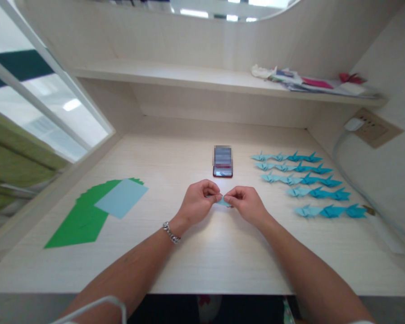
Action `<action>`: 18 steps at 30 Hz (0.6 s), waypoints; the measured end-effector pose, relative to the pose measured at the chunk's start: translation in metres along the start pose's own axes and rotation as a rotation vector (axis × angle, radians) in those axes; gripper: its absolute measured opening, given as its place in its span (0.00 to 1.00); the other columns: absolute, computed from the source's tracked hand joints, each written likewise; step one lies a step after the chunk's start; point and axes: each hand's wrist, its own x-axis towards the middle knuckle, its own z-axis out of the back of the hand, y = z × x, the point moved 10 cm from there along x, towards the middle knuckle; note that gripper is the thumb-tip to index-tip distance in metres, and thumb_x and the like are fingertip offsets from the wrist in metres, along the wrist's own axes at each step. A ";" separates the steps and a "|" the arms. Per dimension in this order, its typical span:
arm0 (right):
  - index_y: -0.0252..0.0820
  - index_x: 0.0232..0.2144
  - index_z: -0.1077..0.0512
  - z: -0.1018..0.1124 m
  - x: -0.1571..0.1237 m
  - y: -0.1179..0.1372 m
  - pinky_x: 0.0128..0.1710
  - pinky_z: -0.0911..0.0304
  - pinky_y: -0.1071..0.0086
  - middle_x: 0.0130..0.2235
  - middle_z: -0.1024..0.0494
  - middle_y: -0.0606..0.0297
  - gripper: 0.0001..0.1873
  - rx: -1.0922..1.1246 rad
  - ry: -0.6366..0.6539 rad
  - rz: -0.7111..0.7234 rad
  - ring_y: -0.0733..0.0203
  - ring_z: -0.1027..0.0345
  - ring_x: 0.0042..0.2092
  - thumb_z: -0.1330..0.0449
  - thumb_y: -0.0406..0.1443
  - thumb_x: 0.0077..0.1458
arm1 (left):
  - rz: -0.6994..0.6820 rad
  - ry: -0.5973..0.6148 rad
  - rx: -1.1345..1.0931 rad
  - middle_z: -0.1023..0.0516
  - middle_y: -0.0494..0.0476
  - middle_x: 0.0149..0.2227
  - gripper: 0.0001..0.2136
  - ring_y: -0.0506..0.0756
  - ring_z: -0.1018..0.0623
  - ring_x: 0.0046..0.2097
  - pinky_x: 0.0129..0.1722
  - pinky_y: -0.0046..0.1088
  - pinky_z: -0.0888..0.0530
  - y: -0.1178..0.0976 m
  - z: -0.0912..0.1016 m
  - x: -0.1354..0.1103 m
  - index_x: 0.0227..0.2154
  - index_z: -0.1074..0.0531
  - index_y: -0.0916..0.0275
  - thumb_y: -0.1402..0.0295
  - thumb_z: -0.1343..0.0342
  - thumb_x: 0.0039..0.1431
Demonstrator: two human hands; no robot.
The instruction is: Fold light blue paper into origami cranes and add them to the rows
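Between my two hands, over the middle of the desk, is a small folded piece of light blue paper (223,202), mostly covered by fingers. My left hand (202,198), with a chain bracelet on its wrist, pinches one side of it. The other side is pinched by my right hand (244,201). Just beyond the hands lies a phone (223,168), its screen lit and blurred. To the right, folded blue paper cranes (302,180) sit in several rows, pale to deeper blue. On the left, a light blue paper sheet (123,198) rests on fanned green sheets (77,225).
A shelf (188,77) runs above the back of the desk, holding papers (310,83) at its right. On the right wall, a white plug (353,124) sits in a socket panel, its cable (344,171) trailing down past the cranes. A green curtain (16,157) hangs left.
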 end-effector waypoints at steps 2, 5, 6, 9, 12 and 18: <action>0.39 0.24 0.26 0.000 0.000 -0.001 0.28 0.36 0.68 0.24 0.24 0.63 0.07 0.014 0.001 -0.007 0.63 0.32 0.26 0.38 0.38 0.46 | 0.007 0.006 0.008 0.23 0.53 0.26 0.06 0.50 0.24 0.28 0.30 0.25 0.28 0.001 -0.001 0.000 0.28 0.29 0.65 0.74 0.38 0.44; 0.38 0.25 0.26 -0.001 0.001 0.000 0.28 0.36 0.68 0.24 0.24 0.64 0.07 0.032 0.006 -0.007 0.63 0.32 0.26 0.38 0.37 0.46 | 0.002 0.037 0.005 0.22 0.53 0.26 0.07 0.50 0.24 0.29 0.31 0.25 0.28 0.000 -0.004 0.000 0.31 0.28 0.65 0.75 0.40 0.47; 0.38 0.25 0.26 -0.001 0.001 0.000 0.28 0.36 0.69 0.24 0.25 0.64 0.07 0.043 0.010 -0.006 0.63 0.32 0.26 0.38 0.37 0.47 | -0.004 0.051 0.001 0.22 0.53 0.27 0.08 0.50 0.23 0.29 0.32 0.26 0.27 -0.001 -0.005 0.000 0.33 0.28 0.65 0.75 0.41 0.48; 0.38 0.25 0.26 -0.001 0.003 -0.002 0.28 0.36 0.69 0.24 0.25 0.65 0.08 0.074 0.020 -0.008 0.64 0.33 0.26 0.38 0.39 0.47 | -0.023 0.092 -0.028 0.20 0.56 0.30 0.10 0.51 0.22 0.32 0.35 0.27 0.26 -0.004 -0.008 0.000 0.38 0.28 0.65 0.74 0.42 0.51; 0.38 0.25 0.25 0.006 0.005 -0.006 0.27 0.36 0.70 0.24 0.25 0.65 0.11 0.103 -0.036 -0.025 0.64 0.33 0.26 0.37 0.41 0.45 | -0.034 0.044 -0.093 0.20 0.59 0.34 0.14 0.53 0.21 0.36 0.39 0.31 0.25 -0.006 -0.001 0.004 0.43 0.30 0.65 0.70 0.42 0.53; 0.39 0.32 0.24 0.024 0.003 -0.010 0.29 0.33 0.68 0.30 0.21 0.60 0.16 0.278 -0.229 -0.080 0.60 0.28 0.30 0.36 0.45 0.44 | 0.027 -0.108 -0.126 0.21 0.59 0.34 0.13 0.54 0.21 0.35 0.37 0.33 0.24 0.007 0.011 0.006 0.34 0.28 0.66 0.64 0.38 0.48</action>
